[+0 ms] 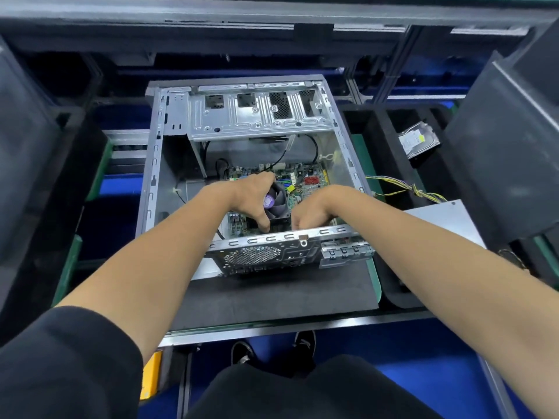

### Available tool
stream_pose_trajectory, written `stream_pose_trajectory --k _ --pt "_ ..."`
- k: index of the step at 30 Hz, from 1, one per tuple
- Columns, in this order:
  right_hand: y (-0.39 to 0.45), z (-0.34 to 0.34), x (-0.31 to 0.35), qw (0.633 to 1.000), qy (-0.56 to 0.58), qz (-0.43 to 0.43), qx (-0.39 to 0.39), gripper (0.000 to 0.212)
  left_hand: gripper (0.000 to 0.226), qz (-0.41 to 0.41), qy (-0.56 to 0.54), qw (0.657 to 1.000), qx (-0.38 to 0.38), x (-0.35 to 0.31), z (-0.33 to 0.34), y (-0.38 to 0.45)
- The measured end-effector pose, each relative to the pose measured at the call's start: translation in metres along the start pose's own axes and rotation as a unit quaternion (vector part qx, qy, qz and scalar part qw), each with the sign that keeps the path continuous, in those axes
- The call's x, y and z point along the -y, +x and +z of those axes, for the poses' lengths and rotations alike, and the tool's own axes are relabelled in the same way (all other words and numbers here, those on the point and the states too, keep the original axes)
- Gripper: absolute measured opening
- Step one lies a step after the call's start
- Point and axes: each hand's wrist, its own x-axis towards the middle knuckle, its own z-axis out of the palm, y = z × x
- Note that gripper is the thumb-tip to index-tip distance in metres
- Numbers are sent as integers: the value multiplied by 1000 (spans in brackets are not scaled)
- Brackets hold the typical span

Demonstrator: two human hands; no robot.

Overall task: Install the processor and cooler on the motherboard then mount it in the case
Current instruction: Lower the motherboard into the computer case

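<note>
An open grey metal case lies on a dark mat, its rear panel toward me. Inside it sits the green motherboard with a black cooler fan, purple label on its hub, mounted on it. My left hand reaches into the case and grips the cooler, fingers over its far edge and thumb down its near side. My right hand is beside the cooler on its right, fingers curled down behind the case's rear rim; what they touch is hidden. The processor is not visible.
A drive cage spans the far end of the case. Black cables hang over the board. A hard drive lies in a black tray at right. A power supply with yellow wires sits right of the case.
</note>
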Motion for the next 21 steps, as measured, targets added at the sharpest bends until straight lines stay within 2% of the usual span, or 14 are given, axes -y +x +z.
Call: stream_pose_trajectory --k 3,7,11,13,18,21 --pt "-3 3 2 999 -42 -4 -3 34 81 -2 6 1000 1 -1 -1 -1" --pt "-4 0 -1 1000 -21 -1 12 22 83 -1 11 1000 2 -1 -2 -2" --pt "-1 0 -1 999 -34 -1 21 28 80 2 8 1000 3 -1 0 -2" --pt "0 2 0 999 -31 2 26 22 81 6 12 1000 1 -2 -1 -4" --pt "-5 0 10 999 -10 17 -33 13 83 -27 62 998 12 -10 -4 -5" --pt "-11 -3 19 998 -19 42 -42 16 88 18 67 997 -28 -22 -5 -9"
